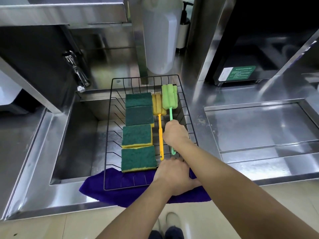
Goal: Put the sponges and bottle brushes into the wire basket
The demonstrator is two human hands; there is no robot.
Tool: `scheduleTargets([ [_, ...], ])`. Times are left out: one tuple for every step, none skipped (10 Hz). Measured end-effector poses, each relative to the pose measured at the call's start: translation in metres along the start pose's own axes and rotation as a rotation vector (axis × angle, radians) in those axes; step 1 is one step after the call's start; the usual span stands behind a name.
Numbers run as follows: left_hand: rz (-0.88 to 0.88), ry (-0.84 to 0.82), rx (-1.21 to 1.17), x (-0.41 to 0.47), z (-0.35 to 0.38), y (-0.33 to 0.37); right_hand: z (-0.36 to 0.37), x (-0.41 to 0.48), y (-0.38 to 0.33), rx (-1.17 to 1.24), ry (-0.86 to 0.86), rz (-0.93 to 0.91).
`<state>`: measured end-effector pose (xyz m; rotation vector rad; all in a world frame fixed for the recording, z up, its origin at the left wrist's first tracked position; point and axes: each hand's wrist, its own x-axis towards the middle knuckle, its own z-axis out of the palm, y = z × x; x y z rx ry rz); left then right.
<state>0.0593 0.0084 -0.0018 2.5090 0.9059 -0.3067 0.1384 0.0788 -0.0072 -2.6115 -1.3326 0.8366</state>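
Note:
A black wire basket (110, 135) sits over the sink's right part. Inside it, several green-topped yellow sponges (137, 135) lie in a column along the left-middle. Right of them lies a yellow bottle brush (160, 128), head toward the back. A green bottle brush (168, 97) lies further right, and my right hand (175, 133) is shut on its handle inside the basket. My left hand (174, 176) rests on the basket's near right rim, fingers curled over the wire.
A purple cloth (138, 195) lies under the basket's near end on the steel counter edge. The sink basin (77, 144) opens to the left, with a faucet (76, 69) above it. A white dispenser (160, 40) hangs behind. A recessed steel tray (259, 126) lies to the right.

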Motion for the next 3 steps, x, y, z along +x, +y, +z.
scheduleTargets([
  [0.019, 0.026, 0.022, 0.001, 0.005, -0.001, -0.017, -0.01, -0.001, -0.049, 0.051, -0.061],
  [0.009, 0.01, 0.078, 0.0, 0.006, -0.003, -0.039, -0.018, 0.0, -0.057, 0.066, -0.129],
  [-0.019, -0.046, 0.061, -0.005, 0.003, -0.002, -0.062, -0.022, 0.002, 0.018, 0.066, -0.201],
])
